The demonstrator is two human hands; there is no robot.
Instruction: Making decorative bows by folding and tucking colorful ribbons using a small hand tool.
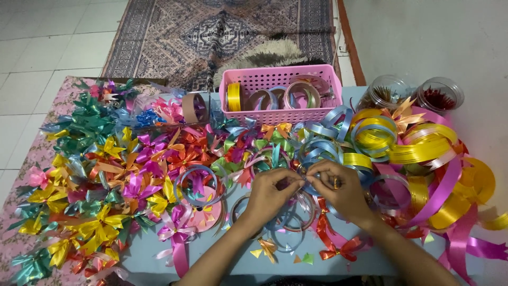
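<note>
1. Left hand (270, 193): fingertips pinched shut on a light blue ribbon (308, 177).
2. Right hand (341, 190): fingers closed on the same ribbon, which lies at table centre, between both hands.
3. Pink basket (280, 114): holds ribbon rolls, behind the hands.
4. Finished bows (100, 180): heaped well to the left.

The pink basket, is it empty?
No, the pink basket holds several ribbon rolls, one yellow and others pale.

Left hand (271, 191) and right hand (338, 189) meet at centre, fingers (296, 182) pinched together, forearms angled inward.
</note>
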